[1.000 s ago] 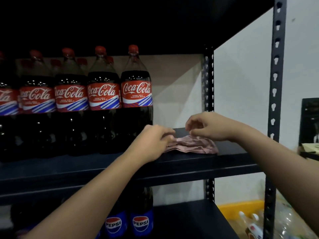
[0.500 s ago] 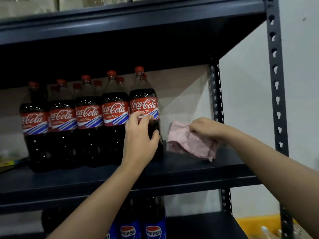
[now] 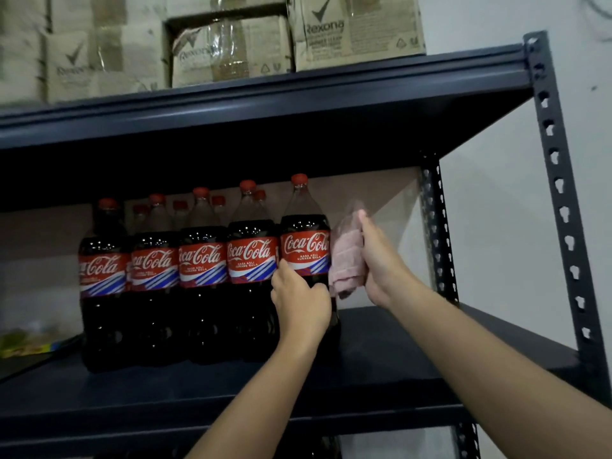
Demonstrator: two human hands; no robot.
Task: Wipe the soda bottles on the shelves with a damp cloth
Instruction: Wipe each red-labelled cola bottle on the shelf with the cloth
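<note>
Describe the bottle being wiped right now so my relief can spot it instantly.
On the dark metal rack, look at the shelf under the Rexona cartons. Its Coca-Cola row ends in the rightmost bottle; only it has the left hand gripping it and a pink cloth alongside.

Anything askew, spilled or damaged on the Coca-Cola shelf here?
Nothing stands out. The Coca-Cola bottles stand upright in a row; the left hand grips the rightmost bottle, the right hand holds the pink cloth.
</note>
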